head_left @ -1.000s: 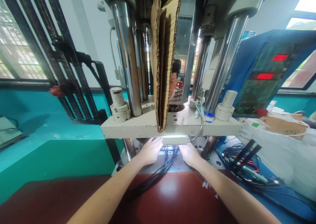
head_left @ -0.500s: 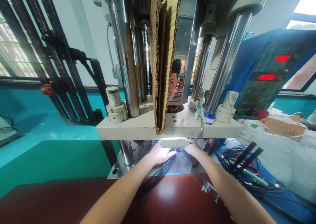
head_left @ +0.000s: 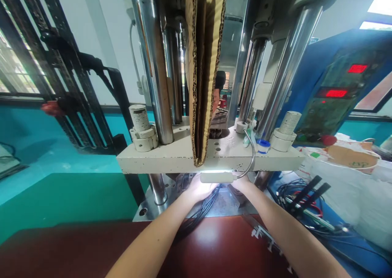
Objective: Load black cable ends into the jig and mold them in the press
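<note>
Both my hands reach under the pale platen [head_left: 165, 163] of a press. My left hand [head_left: 199, 189] is beside a bundle of dark cables [head_left: 208, 206], over the metal lower plate [head_left: 225, 208]. Its fingers are hidden behind the lamp and lost in the glare. My right hand [head_left: 241, 184] is by a metal block [head_left: 238, 197] on the right side of that plate. The lamp [head_left: 217, 178] and the platen edge cover its fingers too. What either hand touches is not visible.
Folded cardboard [head_left: 199, 147] hangs in front of the platen. Steel columns [head_left: 159, 102] rise on both sides. A control panel [head_left: 330, 94] with red displays stands right, above coiled black cables [head_left: 294, 196]. Small pale moulded pieces [head_left: 260, 231] lie on the red-brown table [head_left: 211, 249].
The view has shifted slightly. My left thumb, stretched over the cables before, is now drawn in toward the lamp. My right hand stays in about the same place.
</note>
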Tool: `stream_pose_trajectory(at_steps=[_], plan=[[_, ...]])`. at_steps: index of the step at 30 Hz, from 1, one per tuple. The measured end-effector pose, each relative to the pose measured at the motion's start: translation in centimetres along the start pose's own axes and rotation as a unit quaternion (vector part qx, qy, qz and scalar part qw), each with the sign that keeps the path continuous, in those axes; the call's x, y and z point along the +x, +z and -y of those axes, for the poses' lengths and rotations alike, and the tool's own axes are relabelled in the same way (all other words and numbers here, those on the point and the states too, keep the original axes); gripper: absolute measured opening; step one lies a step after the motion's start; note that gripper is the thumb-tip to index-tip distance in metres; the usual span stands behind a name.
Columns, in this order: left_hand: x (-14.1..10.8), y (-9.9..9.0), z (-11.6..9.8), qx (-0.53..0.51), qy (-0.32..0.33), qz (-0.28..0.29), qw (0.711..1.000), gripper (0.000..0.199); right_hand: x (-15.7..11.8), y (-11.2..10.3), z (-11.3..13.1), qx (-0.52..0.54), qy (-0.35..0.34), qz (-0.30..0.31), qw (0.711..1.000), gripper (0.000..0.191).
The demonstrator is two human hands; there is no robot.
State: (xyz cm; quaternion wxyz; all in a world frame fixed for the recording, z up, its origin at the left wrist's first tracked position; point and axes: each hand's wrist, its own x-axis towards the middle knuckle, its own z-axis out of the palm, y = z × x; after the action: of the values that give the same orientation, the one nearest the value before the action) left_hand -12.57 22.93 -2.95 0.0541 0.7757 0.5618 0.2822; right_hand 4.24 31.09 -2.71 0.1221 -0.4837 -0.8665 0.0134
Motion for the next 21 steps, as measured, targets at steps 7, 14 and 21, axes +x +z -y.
stream_pose_trajectory(at_steps=[7,14,21], plan=[[-0.3,-0.7,0.2,-0.005,0.050,-0.002,0.999,0.033,-3.3,-0.3,1.7,-0.039,-0.130,-0.006,0.991,0.044],[0.0,0.1,0.6,0.008,0.028,0.012,1.000,0.035,-3.4,-0.3,2.5,-0.068,-0.151,-0.007,0.986,0.042],[0.3,0.1,0.4,-0.020,0.024,0.027,0.999,0.040,-2.7,-1.0,2.9,-0.080,-0.203,0.033,0.975,0.036]])
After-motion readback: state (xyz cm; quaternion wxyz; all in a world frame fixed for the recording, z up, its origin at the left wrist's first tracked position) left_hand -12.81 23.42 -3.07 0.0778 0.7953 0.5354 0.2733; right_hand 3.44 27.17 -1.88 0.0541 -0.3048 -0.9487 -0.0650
